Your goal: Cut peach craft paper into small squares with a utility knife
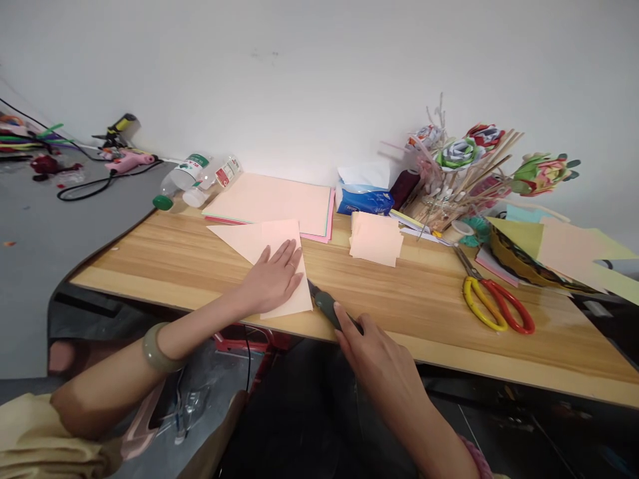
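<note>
My left hand lies flat, fingers stretched, on a pale pink sheet of paper near the table's front edge. The sheet looks folded, with a pointed corner to the left. In my right hand is a knife with a dark green handle. Its dark blade points up and left, at the paper's right edge; whether it touches the paper I cannot tell. Part of the handle is hidden by my fingers.
Behind the sheet lies a stack of coloured paper. Small pink squares, a tissue pack and scissors are to the right. Paper flowers stand at the back. Plastic bottles lie back left, with a pink glue gun beyond.
</note>
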`<state>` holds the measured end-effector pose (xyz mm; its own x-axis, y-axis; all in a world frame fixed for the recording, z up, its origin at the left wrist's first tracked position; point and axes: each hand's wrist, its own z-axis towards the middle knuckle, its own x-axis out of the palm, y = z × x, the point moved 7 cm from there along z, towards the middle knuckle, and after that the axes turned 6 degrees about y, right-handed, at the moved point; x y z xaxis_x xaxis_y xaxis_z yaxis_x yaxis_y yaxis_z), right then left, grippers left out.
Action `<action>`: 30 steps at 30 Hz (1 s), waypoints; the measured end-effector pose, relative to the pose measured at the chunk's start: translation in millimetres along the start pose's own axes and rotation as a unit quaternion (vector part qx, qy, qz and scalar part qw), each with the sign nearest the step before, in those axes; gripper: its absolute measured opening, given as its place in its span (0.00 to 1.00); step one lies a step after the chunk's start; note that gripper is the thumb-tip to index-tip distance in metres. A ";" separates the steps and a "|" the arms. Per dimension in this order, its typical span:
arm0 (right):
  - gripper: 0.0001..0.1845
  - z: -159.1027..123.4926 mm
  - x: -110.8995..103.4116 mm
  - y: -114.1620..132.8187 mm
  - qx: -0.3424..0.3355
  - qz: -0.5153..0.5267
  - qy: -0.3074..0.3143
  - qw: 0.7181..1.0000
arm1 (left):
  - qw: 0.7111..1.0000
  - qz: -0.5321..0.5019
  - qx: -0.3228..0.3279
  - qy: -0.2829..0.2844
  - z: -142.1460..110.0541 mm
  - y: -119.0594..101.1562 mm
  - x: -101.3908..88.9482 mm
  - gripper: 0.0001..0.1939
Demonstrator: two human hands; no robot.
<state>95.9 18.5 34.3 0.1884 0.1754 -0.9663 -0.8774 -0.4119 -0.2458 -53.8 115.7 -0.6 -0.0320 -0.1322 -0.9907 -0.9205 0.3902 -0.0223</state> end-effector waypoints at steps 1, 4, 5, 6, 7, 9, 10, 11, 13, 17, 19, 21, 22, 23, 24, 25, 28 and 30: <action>0.21 0.5 0.2 0.0 0.001 0.001 0.001 1.000 | 1.000 -0.002 0.001 -0.002 0.4 0.3 0.1 0.30; 0.21 2.4 0.4 0.0 0.002 0.003 0.004 1.000 | 1.000 -0.007 0.004 -0.010 1.5 1.0 1.1 0.30; 0.21 2.5 -0.2 0.1 0.001 0.000 0.002 1.000 | 1.000 -0.008 0.004 -0.012 1.3 1.0 1.5 0.30; 0.21 2.0 -1.4 0.5 0.000 -0.002 -0.003 1.000 | 1.000 -0.008 0.005 -0.013 0.5 0.7 2.1 0.30; 0.21 0.6 -2.9 1.0 -0.001 -0.006 -0.008 1.000 | 1.000 -0.007 0.006 -0.014 -1.1 0.1 2.5 0.29; 0.21 -5.2 -6.8 3.6 -0.008 -0.010 -0.026 1.000 | 1.000 -0.008 0.011 -0.012 -6.7 -2.5 2.5 0.30; 0.21 -9.4 -8.7 5.6 -0.012 -0.009 -0.035 0.999 | 1.000 -0.010 0.014 -0.011 -10.2 -4.0 1.9 0.30; 0.21 -14.1 -10.2 7.7 -0.015 -0.007 -0.043 0.999 | 1.000 -0.014 0.018 -0.008 -13.7 -5.4 0.7 0.30; 0.21 -22.7 -10.9 11.5 -0.016 0.000 -0.050 0.999 | 0.999 -0.024 0.020 -0.008 -18.7 -6.2 -3.5 0.28; 0.20 -30.9 -9.4 14.8 -0.006 0.011 -0.063 0.998 | 0.999 -0.018 -0.012 -0.043 -14.0 5.6 -13.6 0.27; 0.20 -30.7 -8.2 14.5 -0.009 0.015 -0.070 0.997 | 0.999 -0.012 -0.010 -0.042 -6.6 11.8 -11.0 0.28; 0.20 -29.3 -6.1 13.4 -0.014 0.018 -0.065 0.998 | 1.000 -0.011 0.004 -0.025 -0.5 15.5 -4.2 0.28; 0.20 -28.5 -5.3 13.0 -0.016 0.018 -0.062 0.998 | 1.000 -0.011 0.007 -0.018 1.2 16.7 -1.1 0.28; 0.20 -27.7 -5.1 12.6 -0.017 0.018 -0.061 0.998 | 1.000 -0.010 0.009 -0.014 2.0 17.6 1.1 0.28; 0.20 -26.8 -5.3 12.1 -0.016 0.017 -0.062 0.998 | 1.000 -0.008 0.010 -0.013 2.1 17.9 2.2 0.28; 0.20 -26.0 -6.1 11.8 -0.013 0.015 -0.065 0.998 | 1.000 -0.006 0.010 -0.012 1.7 17.9 2.7 0.28; 0.19 -23.9 -9.4 12.1 -0.008 0.013 -0.079 0.997 | 1.000 -0.004 0.011 -0.011 0.2 16.4 1.7 0.26; 0.19 -23.6 -10.0 12.8 -0.011 0.012 -0.081 0.997 | 1.000 -0.005 0.011 -0.014 -0.2 16.2 0.6 0.26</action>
<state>93.2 -9.6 39.0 0.0914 0.3063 -0.9475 -0.8703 -0.4378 -0.2255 -68.9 121.8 -1.6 -0.0125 -0.1112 -0.9937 -0.9118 0.4091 -0.0343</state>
